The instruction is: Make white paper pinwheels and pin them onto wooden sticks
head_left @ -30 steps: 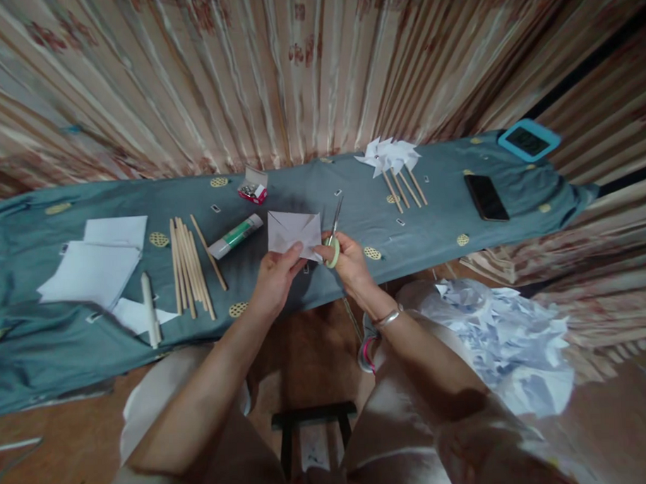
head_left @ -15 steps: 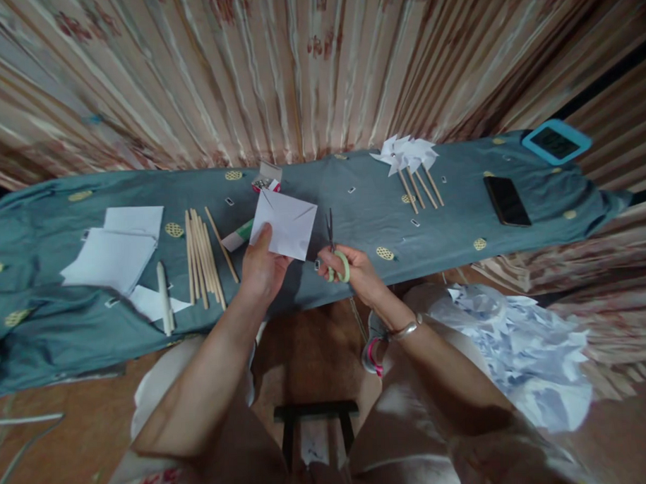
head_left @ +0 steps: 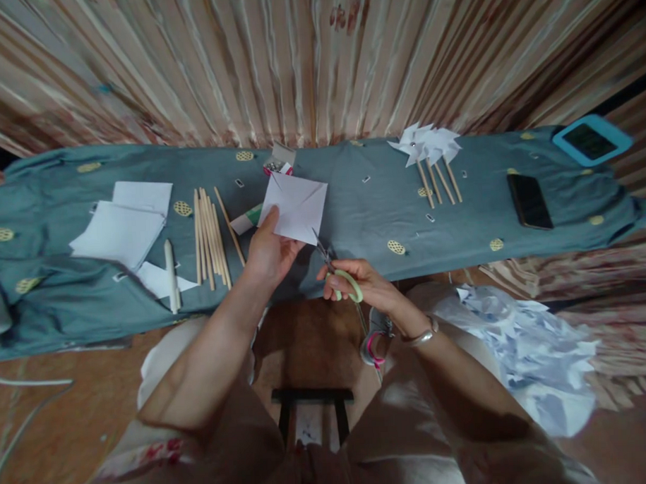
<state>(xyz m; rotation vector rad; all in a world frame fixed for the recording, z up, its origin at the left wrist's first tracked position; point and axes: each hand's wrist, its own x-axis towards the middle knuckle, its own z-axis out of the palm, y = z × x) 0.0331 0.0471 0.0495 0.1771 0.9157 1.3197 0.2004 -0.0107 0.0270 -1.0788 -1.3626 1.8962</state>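
My left hand [head_left: 273, 252] pinches a square sheet of white paper [head_left: 295, 206] by its lower left side, thumb on top. Slits run inward from the paper's upper corners. In my right hand [head_left: 356, 280] is a pair of scissors [head_left: 350, 286] with light green handles. The blades point up and left, their tips at the paper's lower right corner; whether they have cut into it I cannot tell. Behind the paper lies an open small box [head_left: 278, 161] of metal pieces, and a green and white box [head_left: 247, 220] shows partly at its left.
Wooden sticks [head_left: 209, 239], a white pen [head_left: 171, 275] and a stack of white paper [head_left: 121, 231] lie left on the cloth. Paper pinwheels [head_left: 430, 145] on sticks, a phone [head_left: 530, 201] and a blue-framed device [head_left: 592, 141] lie right. A bag of white paper pieces [head_left: 533, 355] sits below at right.
The scissors have swung from pointing straight up beside the paper to tilting left, with their tips now at its lower right corner. The whole view has shifted slightly.
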